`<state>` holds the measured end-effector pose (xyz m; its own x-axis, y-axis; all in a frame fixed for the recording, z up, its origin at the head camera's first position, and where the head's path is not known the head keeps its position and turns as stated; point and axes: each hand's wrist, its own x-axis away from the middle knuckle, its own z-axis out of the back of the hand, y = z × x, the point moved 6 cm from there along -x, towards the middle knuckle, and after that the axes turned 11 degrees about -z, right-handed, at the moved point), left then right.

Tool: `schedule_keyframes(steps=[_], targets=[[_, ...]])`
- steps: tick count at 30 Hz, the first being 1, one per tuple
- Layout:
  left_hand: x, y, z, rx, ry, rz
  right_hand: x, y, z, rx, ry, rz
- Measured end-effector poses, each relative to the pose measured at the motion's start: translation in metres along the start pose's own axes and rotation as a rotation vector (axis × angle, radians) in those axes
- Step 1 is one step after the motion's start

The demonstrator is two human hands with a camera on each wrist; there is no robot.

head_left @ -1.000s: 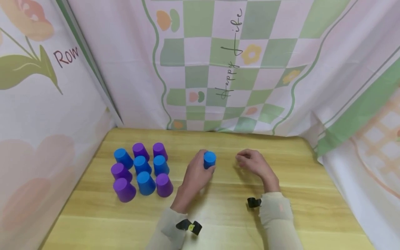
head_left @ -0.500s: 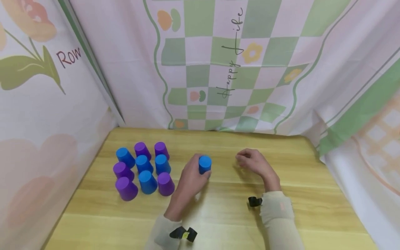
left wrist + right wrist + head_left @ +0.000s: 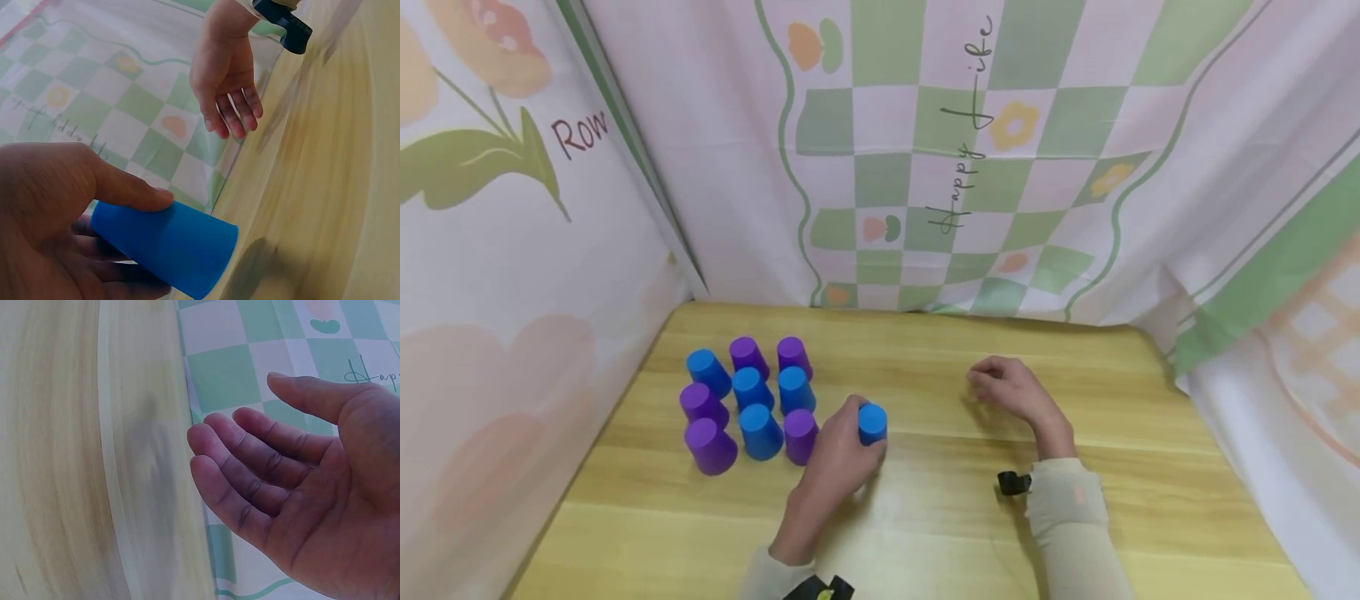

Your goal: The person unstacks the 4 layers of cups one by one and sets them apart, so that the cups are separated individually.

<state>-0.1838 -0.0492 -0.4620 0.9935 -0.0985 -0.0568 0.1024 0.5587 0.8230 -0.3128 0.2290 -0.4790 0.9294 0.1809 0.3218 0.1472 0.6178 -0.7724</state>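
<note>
My left hand (image 3: 841,454) grips a blue cup (image 3: 872,423) turned upside down, thumb on one side and fingers on the other. In the left wrist view, the cup (image 3: 169,247) hangs just above the table with its shadow beside it. Left of this hand, several upside-down cups stand in rows; the nearest is a purple cup (image 3: 801,437), with a blue cup (image 3: 762,433) beside it. My right hand (image 3: 1011,392) hovers over the table at the right, holding nothing. Its fingers are loosely bent in the right wrist view, where the palm (image 3: 325,512) faces the camera.
A wooden table (image 3: 940,517) carries everything. Other cups in the group include a purple cup (image 3: 710,447) at the near left and a blue cup (image 3: 708,372) at the far left. A checkered curtain (image 3: 955,167) hangs along the back edge, with printed cloth at both sides.
My left hand has brought the blue cup leftward and nearer to me, closer to the group. The head view has shifted slightly. The right hand stays about where it was.
</note>
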Motion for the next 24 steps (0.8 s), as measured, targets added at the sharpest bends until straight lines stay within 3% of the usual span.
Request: schedule_keyframes(steps=[6, 14, 20, 24], targets=[[0.010, -0.009, 0.009, -0.035, 0.015, -0.004, 0.001, -0.003, 0.000, 0.007, -0.002, 0.009], [0.021, -0.025, 0.017, -0.040, 0.095, 0.053, 0.001, -0.006, -0.001, 0.010, -0.017, 0.022], [0.031, -0.026, 0.024, -0.061, 0.069, 0.082, 0.001, -0.006, -0.002, 0.016, -0.024, 0.005], [0.036, -0.028, 0.028, -0.069, 0.055, 0.070, 0.001, -0.005, -0.003, 0.018, -0.026, 0.000]])
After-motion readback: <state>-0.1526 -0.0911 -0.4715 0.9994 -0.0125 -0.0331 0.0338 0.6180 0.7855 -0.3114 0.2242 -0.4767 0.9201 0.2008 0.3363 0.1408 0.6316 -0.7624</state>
